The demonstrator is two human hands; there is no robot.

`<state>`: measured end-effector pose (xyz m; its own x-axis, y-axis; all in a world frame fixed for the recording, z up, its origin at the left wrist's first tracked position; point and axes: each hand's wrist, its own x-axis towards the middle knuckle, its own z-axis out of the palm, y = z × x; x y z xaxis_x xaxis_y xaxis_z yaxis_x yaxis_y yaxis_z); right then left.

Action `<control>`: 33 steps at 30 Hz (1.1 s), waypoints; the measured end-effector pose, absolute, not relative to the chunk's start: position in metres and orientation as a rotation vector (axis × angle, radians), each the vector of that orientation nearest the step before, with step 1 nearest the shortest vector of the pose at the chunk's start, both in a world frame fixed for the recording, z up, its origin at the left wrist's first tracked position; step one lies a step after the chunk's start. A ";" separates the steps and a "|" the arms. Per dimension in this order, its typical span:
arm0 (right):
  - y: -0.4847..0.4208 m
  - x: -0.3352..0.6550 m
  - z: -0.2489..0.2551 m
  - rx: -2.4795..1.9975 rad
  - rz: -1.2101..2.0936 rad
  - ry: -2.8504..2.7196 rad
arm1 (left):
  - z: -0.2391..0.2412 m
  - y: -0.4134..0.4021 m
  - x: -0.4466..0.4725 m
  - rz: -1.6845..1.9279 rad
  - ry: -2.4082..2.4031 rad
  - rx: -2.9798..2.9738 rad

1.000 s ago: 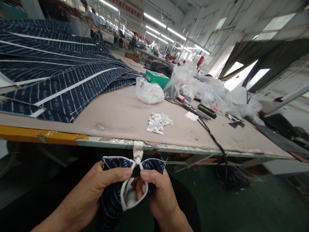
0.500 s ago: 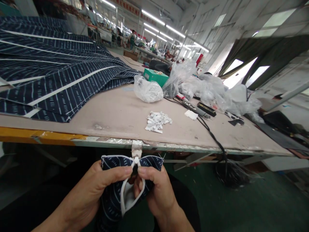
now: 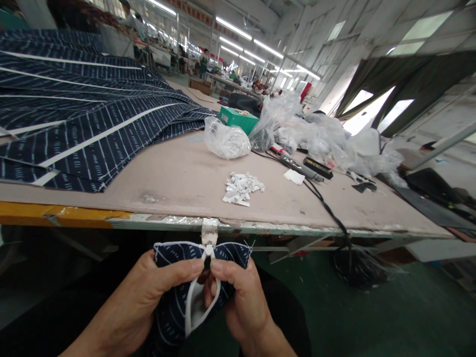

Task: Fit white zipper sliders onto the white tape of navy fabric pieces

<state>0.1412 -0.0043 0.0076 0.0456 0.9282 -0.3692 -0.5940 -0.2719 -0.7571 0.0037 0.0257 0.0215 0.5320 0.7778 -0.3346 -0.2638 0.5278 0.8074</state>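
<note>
Below the table's front edge, both my hands grip a dark navy printed fabric piece [image 3: 171, 315] with a white zipper [image 3: 188, 310] along its opening. My left hand [image 3: 148, 285] pinches the left side, thumb on top near the zipper tape. On the right side my right hand [image 3: 243, 292] does the same, some of its fingers showing inside the opening. Between the thumbs and just beyond them, a white zipper slider [image 3: 209, 250] sits where the two tapes meet, against a small metal bracket [image 3: 209, 230] on the table edge. The fabric's lower part hangs down, partly hidden by my hands.
On the table [image 3: 178, 183] lies a pile of small white zipper sliders [image 3: 242, 188]. Long navy fabric strips [image 3: 111, 124] with white zipper tape cover the left. Behind are a green box [image 3: 238, 118], plastic bags [image 3: 323, 139], a grey tool [image 3: 297, 166] and black cable [image 3: 327, 208].
My hands and the fabric stay almost in place, with a very slight shift to the left. The zipper opening looks a little narrower, and the view has moved slightly.
</note>
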 end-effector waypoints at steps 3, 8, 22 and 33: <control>-0.004 0.141 0.008 -1.055 1.545 -0.433 | 0.019 0.026 0.002 0.684 0.783 0.742; -0.005 0.141 0.007 -1.048 1.539 -0.443 | 0.018 0.023 0.001 0.694 0.810 0.706; 0.003 0.142 0.010 -0.974 1.524 -0.521 | 0.021 0.031 0.009 0.771 0.892 0.707; -0.027 0.181 -0.007 -1.109 1.460 -0.963 | -0.007 0.007 -0.014 0.647 1.055 0.676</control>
